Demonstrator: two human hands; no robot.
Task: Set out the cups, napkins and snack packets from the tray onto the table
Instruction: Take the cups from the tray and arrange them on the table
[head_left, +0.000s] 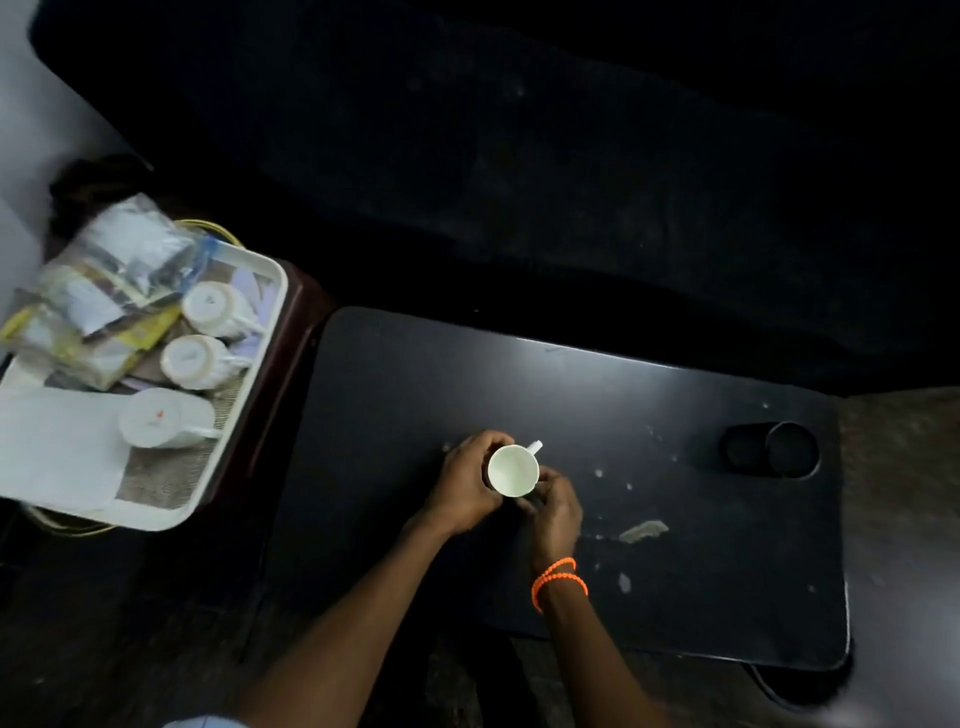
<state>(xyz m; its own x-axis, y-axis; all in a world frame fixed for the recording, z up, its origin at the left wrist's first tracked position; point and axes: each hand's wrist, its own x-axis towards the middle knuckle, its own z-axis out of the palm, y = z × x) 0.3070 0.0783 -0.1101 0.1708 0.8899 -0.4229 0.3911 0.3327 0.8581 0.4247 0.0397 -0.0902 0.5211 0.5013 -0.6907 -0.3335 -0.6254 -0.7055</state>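
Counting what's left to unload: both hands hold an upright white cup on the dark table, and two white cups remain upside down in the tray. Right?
Not quite: the head view shows three white cups upside down in the white plastic tray, not two. The rest holds: left hand and right hand hold the upright white cup on the dark table.

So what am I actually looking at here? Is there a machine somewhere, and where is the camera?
There is no machine: a person works with bare hands. The single picture comes from a camera worn on the head, looking down. The left hand and the right hand both hold a white cup, open side up, over the dark table. The right wrist wears an orange bead bracelet. To the left stands a white tray holding three more cups lying on their sides, snack packets and a white napkin. A dark round cup holder sits in the table's far right part, and pale scuffs mark the tabletop.
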